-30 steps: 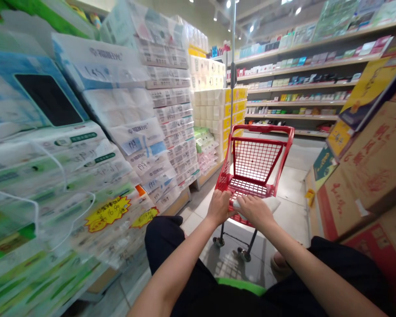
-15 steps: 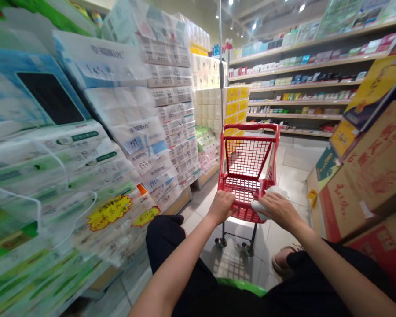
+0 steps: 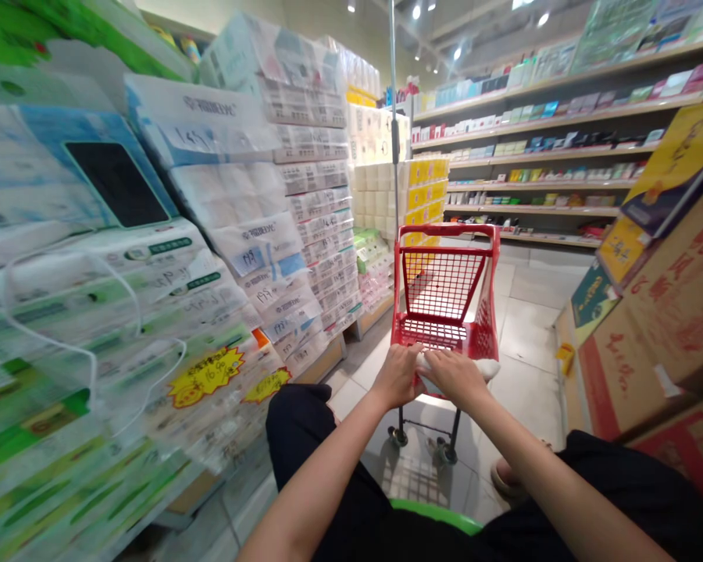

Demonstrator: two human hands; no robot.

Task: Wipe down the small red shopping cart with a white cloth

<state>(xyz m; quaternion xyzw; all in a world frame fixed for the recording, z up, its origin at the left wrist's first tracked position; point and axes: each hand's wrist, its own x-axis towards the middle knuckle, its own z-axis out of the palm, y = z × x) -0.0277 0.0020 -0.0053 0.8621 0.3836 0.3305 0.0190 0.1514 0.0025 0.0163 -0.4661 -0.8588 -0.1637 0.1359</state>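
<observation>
A small red shopping cart (image 3: pixel 485 334) stands on the tiled floor in front of me, with a mesh panel and an upright bar at its far end. My left hand (image 3: pixel 397 376) is closed on the near rim of the cart. Right beside it, fingertips almost meeting those of the left, my right hand (image 3: pixel 455 376) presses a white cloth or tissue (image 3: pixel 490 368) onto the same rim. Part of the cloth sticks out past the right hand; the rest is under the fingers.
Stacked tissue packs (image 3: pixel 216 312) rise on the left, with a dark-screened phone (image 3: pixel 117 183) and a white cable (image 3: pixel 52 336) on them. Cardboard boxes (image 3: pixel 650 367) line the right. Shelves of small goods (image 3: pixel 533 176) fill the back. A green seat edge (image 3: pixel 437 513) shows beneath me.
My right hand has slid left along the cart's rim with the white cloth, closing the gap to my left hand. The left hand stays on the rim. The view has shifted slightly.
</observation>
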